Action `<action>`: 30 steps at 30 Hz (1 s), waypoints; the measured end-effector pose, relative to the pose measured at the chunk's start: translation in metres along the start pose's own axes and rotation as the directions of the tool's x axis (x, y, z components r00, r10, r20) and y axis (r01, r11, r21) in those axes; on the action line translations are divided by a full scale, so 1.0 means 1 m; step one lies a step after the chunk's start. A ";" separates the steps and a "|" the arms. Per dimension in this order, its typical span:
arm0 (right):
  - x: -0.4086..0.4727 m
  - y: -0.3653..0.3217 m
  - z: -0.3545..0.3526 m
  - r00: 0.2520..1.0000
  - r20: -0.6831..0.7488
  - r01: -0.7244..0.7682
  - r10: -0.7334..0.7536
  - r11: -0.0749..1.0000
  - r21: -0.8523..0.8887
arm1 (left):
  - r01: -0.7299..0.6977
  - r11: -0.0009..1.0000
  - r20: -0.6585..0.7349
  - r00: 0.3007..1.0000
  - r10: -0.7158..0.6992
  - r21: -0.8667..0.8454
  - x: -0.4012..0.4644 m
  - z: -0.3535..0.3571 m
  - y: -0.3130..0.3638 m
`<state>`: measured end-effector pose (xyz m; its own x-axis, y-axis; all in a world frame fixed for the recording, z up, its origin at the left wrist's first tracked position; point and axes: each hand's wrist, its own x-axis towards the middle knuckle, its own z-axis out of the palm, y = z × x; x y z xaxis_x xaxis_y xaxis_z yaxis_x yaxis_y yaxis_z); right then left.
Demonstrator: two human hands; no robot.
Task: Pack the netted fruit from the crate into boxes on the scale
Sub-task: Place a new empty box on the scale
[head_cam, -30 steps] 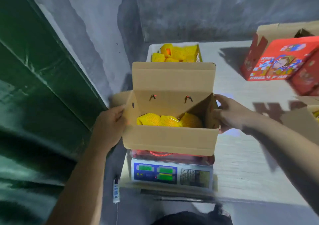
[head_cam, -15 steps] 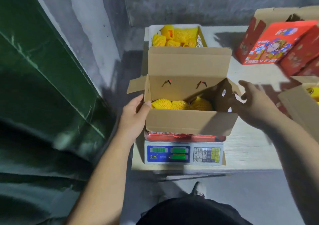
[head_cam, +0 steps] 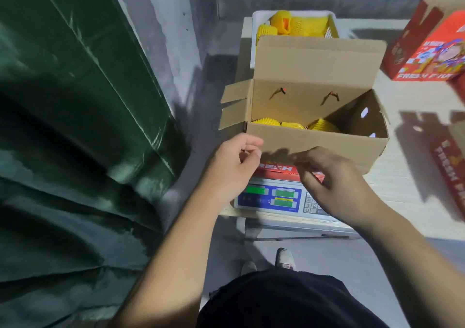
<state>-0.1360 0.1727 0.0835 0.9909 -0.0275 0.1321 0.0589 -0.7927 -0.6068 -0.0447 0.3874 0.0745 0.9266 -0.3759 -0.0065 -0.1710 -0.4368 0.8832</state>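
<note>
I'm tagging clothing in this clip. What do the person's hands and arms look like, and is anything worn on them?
The left hand and right hand are bare: no gloves, rings or watch show. Both forearms are uncovered, with no sleeves in view. A black garment shows below.

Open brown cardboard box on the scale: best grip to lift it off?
Probably a two-handed grip on the short end walls of the open brown cardboard box, coming from left and right: the flaps are up, and the right wall shows cut-out holes.
</note>
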 end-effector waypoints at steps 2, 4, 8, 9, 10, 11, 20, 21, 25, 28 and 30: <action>-0.001 -0.002 0.003 0.999 -0.012 -0.039 0.040 0.999 0.026 | 0.004 1.000 0.011 1.000 -0.004 0.016 -0.006 -0.004 -0.005; -0.001 -0.002 0.003 0.997 -0.017 -0.076 0.077 0.995 0.061 | 0.009 1.000 -0.003 1.000 -0.009 0.021 -0.009 -0.008 -0.009; 0.000 -0.002 0.001 0.992 -0.009 -0.125 0.127 0.989 0.084 | 0.032 0.999 -0.036 0.999 -0.032 -0.017 -0.012 -0.013 -0.012; 0.000 -0.002 0.000 0.991 -0.009 -0.133 0.134 0.987 0.095 | 0.029 1.000 -0.045 0.999 -0.029 -0.011 -0.013 -0.014 -0.012; 0.000 -0.003 0.000 0.990 -0.012 -0.136 0.138 0.985 0.104 | 0.024 1.000 -0.051 0.998 -0.025 -0.007 -0.013 -0.014 -0.011; 0.000 -0.003 0.000 0.990 -0.015 -0.139 0.141 0.984 0.112 | 0.019 1.000 -0.054 0.998 -0.019 -0.008 -0.013 -0.014 -0.011; 0.000 0.000 0.003 0.982 -0.114 -0.140 0.152 0.984 0.112 | -0.035 0.999 -0.077 0.996 0.033 -0.030 -0.003 -0.010 -0.004; 0.001 -0.001 0.003 0.982 -0.113 -0.136 0.148 0.985 0.106 | -0.041 0.998 -0.083 0.996 0.038 -0.038 -0.002 -0.009 -0.003; 0.006 0.001 0.002 0.984 -0.111 -0.133 0.142 0.987 0.088 | -0.068 0.995 -0.114 0.992 0.060 -0.069 0.006 -0.006 0.001; 0.008 0.003 -0.001 0.981 -0.121 -0.142 0.152 0.986 0.091 | -0.118 0.989 -0.127 0.986 0.106 -0.087 0.013 -0.004 0.005; 0.011 0.005 -0.004 0.979 -0.131 -0.147 0.157 0.986 0.083 | -0.141 0.988 -0.118 0.984 0.134 -0.058 0.017 -0.001 0.007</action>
<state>-0.1256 0.1664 0.0851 0.9632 -0.2313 0.1366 -0.0776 -0.7265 -0.6827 -0.0299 0.3792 0.0812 0.9284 -0.3322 0.1667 -0.2803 -0.3312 0.9010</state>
